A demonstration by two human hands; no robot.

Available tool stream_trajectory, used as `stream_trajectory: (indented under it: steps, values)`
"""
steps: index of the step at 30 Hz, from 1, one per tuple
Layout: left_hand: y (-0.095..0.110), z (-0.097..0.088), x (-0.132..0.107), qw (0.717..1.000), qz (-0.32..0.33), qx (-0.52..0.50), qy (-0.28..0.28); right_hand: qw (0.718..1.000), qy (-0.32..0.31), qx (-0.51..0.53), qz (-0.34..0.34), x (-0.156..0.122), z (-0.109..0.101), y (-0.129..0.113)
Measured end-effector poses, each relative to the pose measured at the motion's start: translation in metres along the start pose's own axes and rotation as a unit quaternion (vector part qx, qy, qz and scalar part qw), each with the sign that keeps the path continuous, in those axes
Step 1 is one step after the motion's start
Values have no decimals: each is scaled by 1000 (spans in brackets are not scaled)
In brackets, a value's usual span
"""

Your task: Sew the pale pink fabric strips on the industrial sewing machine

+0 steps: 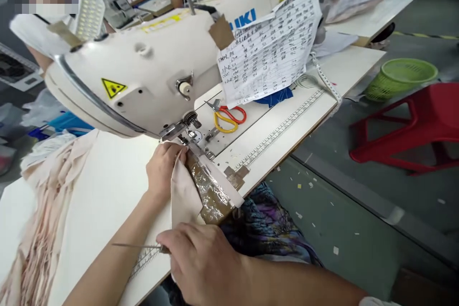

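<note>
I see the left hand (162, 169) pinch the cloth (183, 193), which runs back toward the right hand (204, 260), closed round a pick (132, 246).

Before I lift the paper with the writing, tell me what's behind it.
Blue cloth peeks out below the lower edge of the paper, and blue letters show above its top edge. The rest of what lies behind is covered and can't be seen.
</note>
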State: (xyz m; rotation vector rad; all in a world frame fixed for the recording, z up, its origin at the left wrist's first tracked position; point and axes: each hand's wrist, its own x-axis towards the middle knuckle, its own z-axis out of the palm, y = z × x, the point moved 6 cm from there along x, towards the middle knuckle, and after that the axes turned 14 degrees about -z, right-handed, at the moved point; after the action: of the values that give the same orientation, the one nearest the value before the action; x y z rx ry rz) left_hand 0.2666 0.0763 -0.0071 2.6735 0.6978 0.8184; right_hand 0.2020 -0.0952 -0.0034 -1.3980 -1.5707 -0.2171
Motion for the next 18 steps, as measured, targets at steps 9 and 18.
stream_trajectory:
  steps: [9, 18]
  values:
    - [-8, -2, 0, 990, 62, -130, -4, 995, -1, -40, 86, -17, -45, 31]
    - [-20, 0, 5, 979, 5, -199, -48, 956, -44, -276, 90, 12, -55, 85]
